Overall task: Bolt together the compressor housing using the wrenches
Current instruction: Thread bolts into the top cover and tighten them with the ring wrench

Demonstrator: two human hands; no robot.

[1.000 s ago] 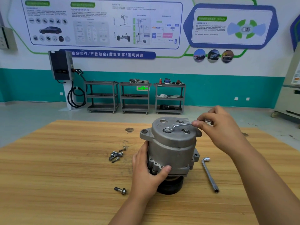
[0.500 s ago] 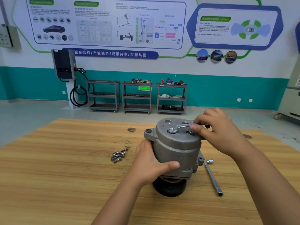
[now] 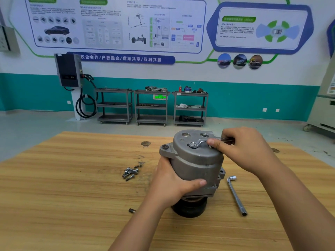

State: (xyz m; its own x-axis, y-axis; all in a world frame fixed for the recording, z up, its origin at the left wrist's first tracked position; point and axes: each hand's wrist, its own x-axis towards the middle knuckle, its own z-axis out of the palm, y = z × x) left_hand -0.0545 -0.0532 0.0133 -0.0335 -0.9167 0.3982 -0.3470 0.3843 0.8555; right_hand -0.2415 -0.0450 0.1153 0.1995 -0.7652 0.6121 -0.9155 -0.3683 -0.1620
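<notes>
Two hands were on the compressor housing [image 3: 195, 160]. I saw it standing upright on its black pulley [image 3: 190, 208] on the wooden table [image 3: 72, 196], a little right of the middle and nearer the far edge than the near one. The left hand [image 3: 172, 183] gripped the housing's left flank, thumb laid across the front and fingers curled out of my sight behind. The right hand [image 3: 248, 151] pinched the shank of a flat ring wrench [image 3: 201, 142] between thumb and curled fingers. The wrench's ring end sat over a bolt head [image 3: 192, 144] on the top face. Any stamping on the shank was too blurred for me to read.

Toward the table's right edge an L-shaped socket wrench [image 3: 235, 194] lay flat, just beside the housing but apart from it. On the left lay a small heap of loose bolts [image 3: 130, 173], and a single bolt [image 3: 132, 211] lay closer to the near edge.

On the far wall I could read a blue banner [image 3: 120, 58]: 校企合作/产教融合/成果共享/互利共赢. The right-hand panel carried the letters ADAS [image 3: 248, 19]; the finer print was beyond me. Below, three grey carts [image 3: 152, 105] stood along the teal band, with a dark wall charger [image 3: 68, 71] to their left.
</notes>
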